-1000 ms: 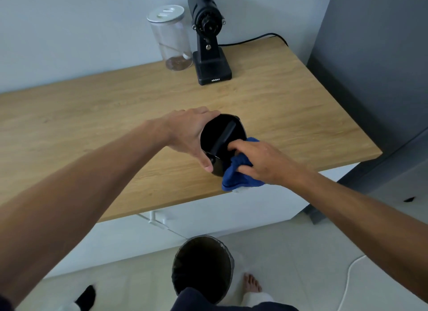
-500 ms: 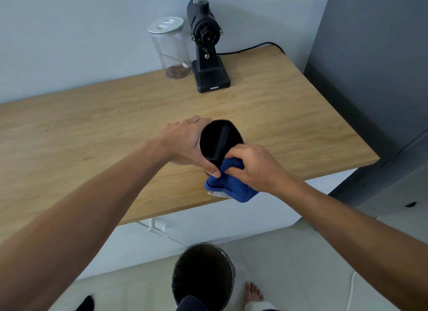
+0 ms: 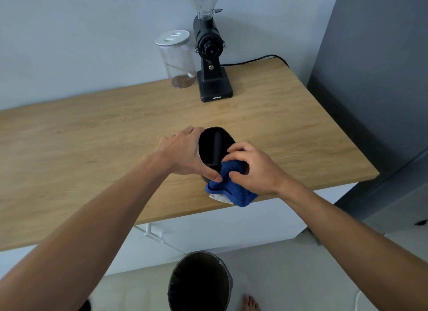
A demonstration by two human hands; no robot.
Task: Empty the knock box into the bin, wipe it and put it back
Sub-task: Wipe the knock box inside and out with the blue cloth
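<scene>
The black knock box is held over the front part of the wooden counter, its mouth tilted toward me and its dark bar visible inside. My left hand grips its left wall, thumb along the near rim. My right hand is closed on a blue cloth, pressing it against the box's near right rim. A white tag hangs from the cloth's lower edge. The round dark bin stands on the floor below, in front of the counter.
A black coffee grinder and a clear lidded jar stand at the back of the wooden counter by the wall. A grey cabinet borders the counter's right side. My bare foot is beside the bin.
The cloth hand has slid from the box's right side round to its near rim. The view has tilted up, so the box and hands sit lower and the grinder shows more fully.
</scene>
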